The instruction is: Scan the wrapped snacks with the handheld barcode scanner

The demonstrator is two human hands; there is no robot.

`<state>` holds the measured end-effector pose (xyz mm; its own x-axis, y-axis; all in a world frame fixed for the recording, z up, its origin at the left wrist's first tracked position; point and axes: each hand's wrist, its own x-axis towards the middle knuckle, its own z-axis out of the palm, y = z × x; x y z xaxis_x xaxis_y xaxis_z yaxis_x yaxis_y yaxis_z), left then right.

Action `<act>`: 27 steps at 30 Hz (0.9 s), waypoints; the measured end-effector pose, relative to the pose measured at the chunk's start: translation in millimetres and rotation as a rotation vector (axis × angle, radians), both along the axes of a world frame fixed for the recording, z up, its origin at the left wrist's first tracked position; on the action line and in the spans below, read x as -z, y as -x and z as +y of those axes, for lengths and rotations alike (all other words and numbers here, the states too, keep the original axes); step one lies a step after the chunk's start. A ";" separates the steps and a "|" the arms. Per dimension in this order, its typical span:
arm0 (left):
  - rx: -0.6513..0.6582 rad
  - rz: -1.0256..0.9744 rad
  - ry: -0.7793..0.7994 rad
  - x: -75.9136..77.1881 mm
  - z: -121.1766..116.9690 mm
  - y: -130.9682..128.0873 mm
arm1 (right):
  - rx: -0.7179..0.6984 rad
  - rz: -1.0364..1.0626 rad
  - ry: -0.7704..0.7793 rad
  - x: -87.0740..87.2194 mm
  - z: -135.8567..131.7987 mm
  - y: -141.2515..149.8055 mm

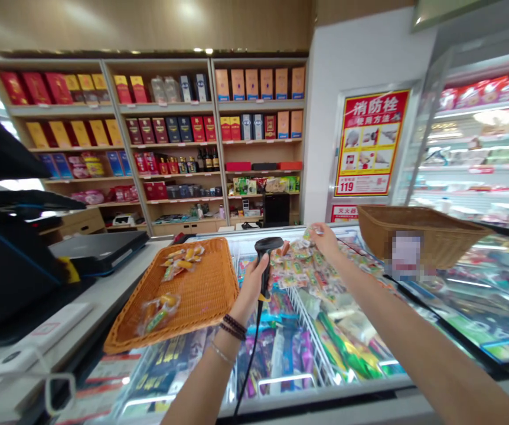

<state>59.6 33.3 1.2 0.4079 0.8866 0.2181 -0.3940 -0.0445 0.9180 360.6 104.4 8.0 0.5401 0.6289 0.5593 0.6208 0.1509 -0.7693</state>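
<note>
My left hand (254, 282) is wrapped round the handle of a black barcode scanner (268, 243), held upright above the chest freezer with its cord hanging down. At the far side of a spread of small clear-wrapped snack packets (299, 273), my right hand (324, 241) has its fingers closed on one snack packet (311, 231). The packets lie on the freezer's glass top. Left of the scanner, an orange woven tray (208, 298) holds several similar packets (182, 260), in two groups.
A brown basket (418, 227) stands right of my right arm. The chest freezer (320, 378) beneath holds colourful ice-cream packs. At left are a dark checkout machine (6, 265) and a white power strip (37, 336) with a cable. Shelves of boxes (170, 130) line the back wall.
</note>
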 end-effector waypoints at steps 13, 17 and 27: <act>0.004 0.016 0.036 18.1 1.3 -13.0 | 0.366 -0.375 0.123 25.5 7.1 -2.5; -0.060 0.017 0.025 4.9 5.8 31.9 | 0.306 -0.372 0.035 10.8 22.6 32.1; -0.540 0.076 0.003 -10.5 3.5 194.0 | -0.311 -0.233 -0.155 5.9 79.4 245.1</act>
<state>-134.3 36.8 11.7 -0.0911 0.9750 0.2028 -0.2484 -0.2195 0.9434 115.5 183.8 2.0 0.1853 0.6408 0.7450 0.6821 0.4619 -0.5670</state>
